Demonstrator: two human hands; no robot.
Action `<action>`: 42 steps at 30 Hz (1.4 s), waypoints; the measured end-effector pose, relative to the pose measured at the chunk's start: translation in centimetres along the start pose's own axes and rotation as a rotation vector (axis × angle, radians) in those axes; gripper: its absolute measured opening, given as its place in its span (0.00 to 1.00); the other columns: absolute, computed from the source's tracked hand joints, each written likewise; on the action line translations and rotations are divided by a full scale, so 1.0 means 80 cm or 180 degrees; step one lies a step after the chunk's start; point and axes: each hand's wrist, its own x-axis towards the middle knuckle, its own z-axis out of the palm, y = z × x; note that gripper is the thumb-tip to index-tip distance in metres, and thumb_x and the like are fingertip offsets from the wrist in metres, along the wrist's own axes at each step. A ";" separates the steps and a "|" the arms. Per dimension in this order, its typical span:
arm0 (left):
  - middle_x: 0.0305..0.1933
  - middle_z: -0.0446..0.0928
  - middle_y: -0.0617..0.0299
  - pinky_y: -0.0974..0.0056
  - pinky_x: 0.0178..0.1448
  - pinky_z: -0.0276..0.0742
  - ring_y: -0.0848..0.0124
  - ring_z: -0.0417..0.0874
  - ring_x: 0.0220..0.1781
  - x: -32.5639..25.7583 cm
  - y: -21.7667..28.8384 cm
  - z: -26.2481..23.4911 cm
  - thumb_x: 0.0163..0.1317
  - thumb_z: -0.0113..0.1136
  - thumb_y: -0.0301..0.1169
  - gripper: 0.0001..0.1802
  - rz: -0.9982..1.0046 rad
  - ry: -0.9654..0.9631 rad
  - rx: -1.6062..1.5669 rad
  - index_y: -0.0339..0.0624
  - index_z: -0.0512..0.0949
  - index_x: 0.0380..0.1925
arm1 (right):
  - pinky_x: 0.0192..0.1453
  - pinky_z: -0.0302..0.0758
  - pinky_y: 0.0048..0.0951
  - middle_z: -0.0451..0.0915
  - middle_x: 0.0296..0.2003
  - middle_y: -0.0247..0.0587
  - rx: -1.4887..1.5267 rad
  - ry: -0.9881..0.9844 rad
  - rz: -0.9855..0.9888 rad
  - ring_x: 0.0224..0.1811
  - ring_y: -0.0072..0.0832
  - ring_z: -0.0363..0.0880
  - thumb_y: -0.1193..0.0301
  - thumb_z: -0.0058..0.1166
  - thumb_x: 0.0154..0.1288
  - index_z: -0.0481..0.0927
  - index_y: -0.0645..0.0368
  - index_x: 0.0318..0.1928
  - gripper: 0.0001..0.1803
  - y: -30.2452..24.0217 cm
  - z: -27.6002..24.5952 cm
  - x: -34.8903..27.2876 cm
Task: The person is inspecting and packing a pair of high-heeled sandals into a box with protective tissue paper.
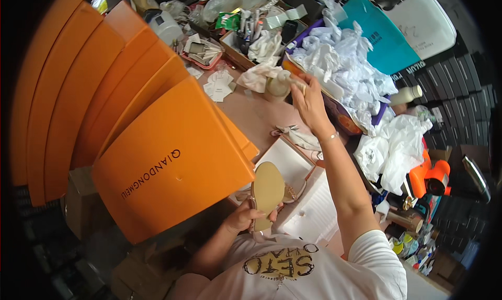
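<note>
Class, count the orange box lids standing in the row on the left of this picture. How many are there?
6, though more may be hidden. The nearest lid stands by the left hand; five more fan out behind it leftward.

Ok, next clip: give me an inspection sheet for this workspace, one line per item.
Surface: pinkish table, mostly covered.
Job's things: tan shoe held sole-up; open white shoebox beneath it, second shoe partly visible inside.
Clutter: stack of orange boxes at left; heap of white crumpled paper; tray of pens and small tools; bottles and cans at lower right.
Hands: left hand grips the shoe; right hand reaches out to a small pale bottle, fingers on it.
Cables: nothing seen.
Surroundings: teal and white bags at the far side; dark tiled floor.
</note>
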 end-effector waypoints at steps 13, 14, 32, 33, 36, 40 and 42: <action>0.34 0.73 0.64 0.74 0.33 0.67 0.79 0.71 0.30 0.018 -0.062 0.085 0.52 0.58 0.32 0.23 -0.1522 -0.0548 0.1256 0.36 0.70 0.48 | 0.43 0.68 0.35 0.73 0.36 0.41 0.0068 0.0464 0.0065 0.38 0.38 0.71 0.79 0.57 0.46 0.76 0.60 0.48 0.24 -0.133 -0.117 -0.369; 0.33 0.73 0.64 0.74 0.32 0.67 0.79 0.71 0.29 0.020 -0.063 0.097 0.52 0.58 0.32 0.22 -0.1605 -0.0603 0.1294 0.36 0.70 0.48 | 0.42 0.69 0.35 0.73 0.37 0.42 0.0091 0.0555 0.0198 0.38 0.39 0.72 0.80 0.57 0.47 0.77 0.60 0.47 0.22 -0.124 -0.121 -0.373; 0.26 0.70 0.62 0.72 0.30 0.65 0.77 0.69 0.24 -0.023 -0.056 0.116 0.50 0.56 0.33 0.23 -0.1574 -0.0596 0.1456 0.33 0.70 0.45 | 0.45 0.69 0.37 0.72 0.34 0.42 0.0438 0.0709 -0.0204 0.40 0.41 0.72 0.78 0.56 0.47 0.77 0.59 0.44 0.19 -0.165 -0.116 -0.397; 0.26 0.69 0.61 0.72 0.31 0.65 0.76 0.68 0.25 -0.023 -0.058 0.112 0.48 0.57 0.35 0.25 -0.1595 -0.0560 0.1647 0.33 0.70 0.46 | 0.44 0.71 0.36 0.73 0.33 0.42 0.0505 0.0578 -0.0391 0.38 0.41 0.73 0.80 0.57 0.47 0.78 0.59 0.44 0.19 -0.180 -0.120 -0.394; 0.31 0.72 0.60 0.71 0.37 0.69 0.75 0.72 0.31 -0.018 -0.055 0.106 0.46 0.58 0.38 0.28 -0.2067 -0.0816 0.1639 0.36 0.70 0.48 | 0.45 0.71 0.37 0.72 0.33 0.42 0.0601 0.0828 0.0044 0.38 0.39 0.73 0.79 0.57 0.47 0.78 0.59 0.42 0.17 -0.127 -0.091 -0.382; 0.32 0.72 0.61 0.72 0.39 0.70 0.75 0.72 0.31 -0.033 -0.055 0.104 0.46 0.57 0.39 0.30 -0.1471 -0.0144 0.1702 0.31 0.69 0.47 | 0.45 0.72 0.36 0.73 0.33 0.41 0.0668 0.0511 -0.0556 0.37 0.40 0.73 0.78 0.57 0.49 0.78 0.60 0.42 0.16 -0.186 -0.105 -0.405; 0.32 0.71 0.58 0.72 0.31 0.67 0.76 0.68 0.24 -0.027 -0.053 0.112 0.46 0.58 0.38 0.29 -0.1479 -0.0341 0.1563 0.29 0.69 0.46 | 0.44 0.72 0.36 0.74 0.33 0.43 0.0603 0.0552 -0.0321 0.38 0.42 0.73 0.80 0.56 0.50 0.78 0.61 0.43 0.16 -0.178 -0.120 -0.403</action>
